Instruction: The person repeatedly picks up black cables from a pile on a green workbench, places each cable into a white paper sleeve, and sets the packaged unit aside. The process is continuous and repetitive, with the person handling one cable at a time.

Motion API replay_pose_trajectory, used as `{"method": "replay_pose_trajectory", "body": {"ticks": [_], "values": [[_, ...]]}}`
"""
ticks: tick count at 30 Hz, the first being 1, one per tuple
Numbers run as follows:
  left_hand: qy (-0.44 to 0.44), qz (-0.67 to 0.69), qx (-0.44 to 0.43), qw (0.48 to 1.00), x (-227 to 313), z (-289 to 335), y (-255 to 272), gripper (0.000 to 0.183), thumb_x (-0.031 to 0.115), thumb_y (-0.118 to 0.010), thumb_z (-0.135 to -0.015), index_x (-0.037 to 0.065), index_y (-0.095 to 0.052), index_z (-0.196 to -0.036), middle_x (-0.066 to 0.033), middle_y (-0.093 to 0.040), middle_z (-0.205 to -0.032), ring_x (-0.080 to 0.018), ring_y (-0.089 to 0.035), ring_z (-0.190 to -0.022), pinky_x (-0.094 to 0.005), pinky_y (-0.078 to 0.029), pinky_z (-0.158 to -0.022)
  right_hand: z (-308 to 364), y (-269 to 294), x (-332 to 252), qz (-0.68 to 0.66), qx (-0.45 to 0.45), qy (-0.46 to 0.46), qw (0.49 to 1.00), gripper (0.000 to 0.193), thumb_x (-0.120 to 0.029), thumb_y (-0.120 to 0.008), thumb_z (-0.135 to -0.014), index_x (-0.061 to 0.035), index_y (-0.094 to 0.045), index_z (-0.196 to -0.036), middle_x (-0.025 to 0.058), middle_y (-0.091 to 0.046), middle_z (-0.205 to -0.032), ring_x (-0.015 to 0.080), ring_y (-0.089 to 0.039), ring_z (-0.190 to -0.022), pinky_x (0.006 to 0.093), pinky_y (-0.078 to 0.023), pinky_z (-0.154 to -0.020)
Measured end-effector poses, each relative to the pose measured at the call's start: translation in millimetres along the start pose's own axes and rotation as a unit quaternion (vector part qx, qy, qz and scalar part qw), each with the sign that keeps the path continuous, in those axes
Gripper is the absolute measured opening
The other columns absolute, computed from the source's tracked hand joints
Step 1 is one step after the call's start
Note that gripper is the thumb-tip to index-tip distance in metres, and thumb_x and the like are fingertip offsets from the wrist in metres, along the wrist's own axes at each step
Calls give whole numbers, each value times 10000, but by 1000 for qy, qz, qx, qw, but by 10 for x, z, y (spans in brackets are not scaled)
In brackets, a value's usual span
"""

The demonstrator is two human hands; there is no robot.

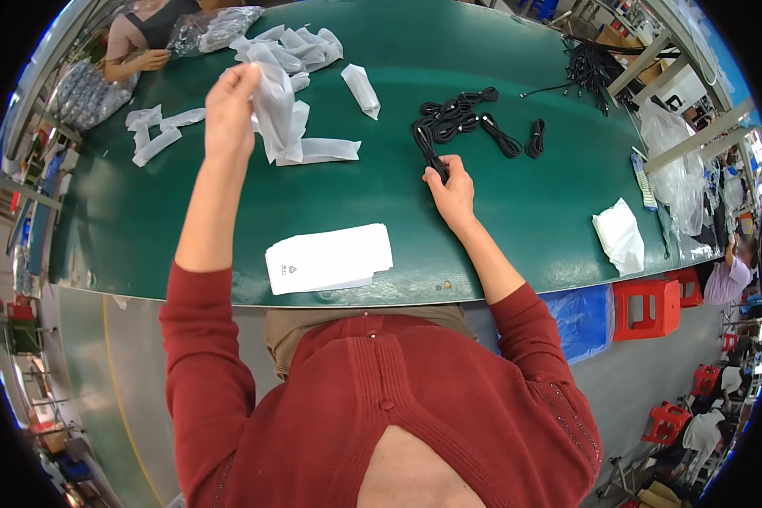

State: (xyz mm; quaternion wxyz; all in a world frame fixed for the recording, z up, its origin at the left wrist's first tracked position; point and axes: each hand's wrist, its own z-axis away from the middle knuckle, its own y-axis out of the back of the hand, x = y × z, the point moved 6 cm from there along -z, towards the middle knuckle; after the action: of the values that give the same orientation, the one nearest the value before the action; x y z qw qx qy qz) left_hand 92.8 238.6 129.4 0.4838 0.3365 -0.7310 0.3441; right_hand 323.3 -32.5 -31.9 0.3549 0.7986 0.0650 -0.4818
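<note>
My left hand [231, 110] is raised over the green table, its fingers pinched on a translucent white plastic bag [275, 110] that hangs down to the right. More such bags [300, 51] lie in a loose pile behind it. My right hand [451, 190] is closed around a coiled black cable [429, 157] at the near end of a cluster of bundled black cables [457, 114]. Two separate cable coils [501, 135] rest to the right of that cluster. Between my forearms, near the front edge, sits a stack of white paper slips [326, 258].
A single bag [361, 91] lies mid-table. At the right stand a white packet [620, 237] and a clear plastic sheet [673, 161]. More black cables [591, 72] are heaped at the far right. Another person's hand [152, 60] is at the far left. A red stool [646, 309] is beside the table.
</note>
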Motion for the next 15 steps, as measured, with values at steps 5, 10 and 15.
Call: {"method": "replay_pose_trajectory", "body": {"ticks": [5,10,15], "values": [[-2,92,72,993,-196,-657,389,251,177,-563,-993,-49,-586,-1098,-99,-660,-1029,-164,-612,-915,-304,-480,-852,-86,8,45,12,12,-8,1000,309,-269,-657,-862,-21,-561,-1018,145,-672,-790,332,-658,-727,434,-497,-694],[-79,-154,79,982,-106,-309,78,291,213,-588,-980,-24,-579,-1148,-94,-645,-1154,-167,-606,-1043,-315,-470,-936,-107,30,91,0,16,-11,1000,322,-277,-655,-864,-14,-560,-1025,154,-674,-798,345,-662,-753,438,-499,-701],[-96,-319,-258,907,-166,1266,-612,110,47,-664,-859,26,-652,-967,-24,-635,-955,-111,-565,-816,-258,-468,-733,-92,24,48,15,10,-7,1000,343,-283,-638,-879,-8,-546,-1063,176,-683,-826,374,-668,-781,455,-505,-724]]}}
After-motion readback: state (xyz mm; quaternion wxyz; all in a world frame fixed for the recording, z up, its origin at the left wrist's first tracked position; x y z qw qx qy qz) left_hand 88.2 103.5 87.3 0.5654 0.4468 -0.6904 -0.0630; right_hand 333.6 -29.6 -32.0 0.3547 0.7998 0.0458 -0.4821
